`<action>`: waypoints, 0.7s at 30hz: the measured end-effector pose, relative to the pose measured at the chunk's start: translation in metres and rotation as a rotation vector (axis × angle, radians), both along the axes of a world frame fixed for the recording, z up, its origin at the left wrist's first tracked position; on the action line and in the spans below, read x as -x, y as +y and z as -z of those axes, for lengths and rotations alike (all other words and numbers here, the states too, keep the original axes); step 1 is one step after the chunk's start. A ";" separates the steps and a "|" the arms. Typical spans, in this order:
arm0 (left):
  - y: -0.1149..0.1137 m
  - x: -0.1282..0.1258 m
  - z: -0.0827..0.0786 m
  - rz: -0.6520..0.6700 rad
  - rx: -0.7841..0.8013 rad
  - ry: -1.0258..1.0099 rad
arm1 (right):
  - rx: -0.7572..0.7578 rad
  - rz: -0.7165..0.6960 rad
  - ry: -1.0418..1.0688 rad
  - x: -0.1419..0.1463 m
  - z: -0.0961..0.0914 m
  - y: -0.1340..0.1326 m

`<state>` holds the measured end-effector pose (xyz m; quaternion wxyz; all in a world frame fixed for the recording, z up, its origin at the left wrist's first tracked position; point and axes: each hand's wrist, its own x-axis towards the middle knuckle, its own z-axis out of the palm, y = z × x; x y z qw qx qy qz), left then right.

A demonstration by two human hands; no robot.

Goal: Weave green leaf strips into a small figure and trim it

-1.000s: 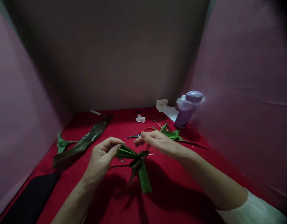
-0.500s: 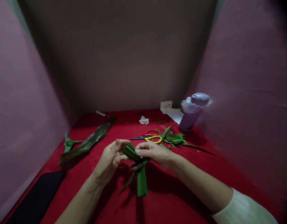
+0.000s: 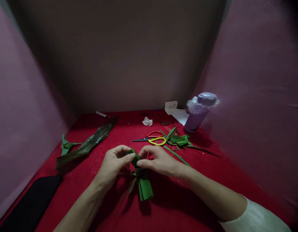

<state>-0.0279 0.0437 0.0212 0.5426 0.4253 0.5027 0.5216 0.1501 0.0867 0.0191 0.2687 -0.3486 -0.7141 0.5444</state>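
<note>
A folded bundle of green leaf strips [image 3: 143, 185] hangs over the red table [image 3: 199, 174] near its middle. My left hand [image 3: 114, 164] pinches the bundle's upper end from the left. My right hand [image 3: 157, 160] pinches the same end from the right, fingertips meeting the left hand's. Both hands are closed on the leaf. The strips' lower ends point down toward me, one wide and bright green, others thin and dark.
Scissors with red and yellow handles [image 3: 152, 140] lie behind my hands, beside a heap of green leaf scraps [image 3: 179, 140]. A purple bottle [image 3: 198, 112] stands at the back right. A long dark leaf [image 3: 87, 145] and a black flat object [image 3: 30, 204] lie left.
My right hand came in from behind the bundle and now pinches it together with the left. The strips have been gathered closer and folded down.
</note>
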 end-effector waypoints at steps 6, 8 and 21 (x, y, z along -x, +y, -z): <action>0.002 0.002 0.003 0.100 0.075 0.009 | -0.030 0.046 0.012 0.002 0.004 -0.001; 0.003 0.005 0.007 0.142 0.124 0.026 | 0.007 0.067 0.030 0.002 0.004 0.000; -0.002 0.002 0.005 0.125 0.129 0.013 | 0.206 -0.017 0.125 0.002 0.008 0.006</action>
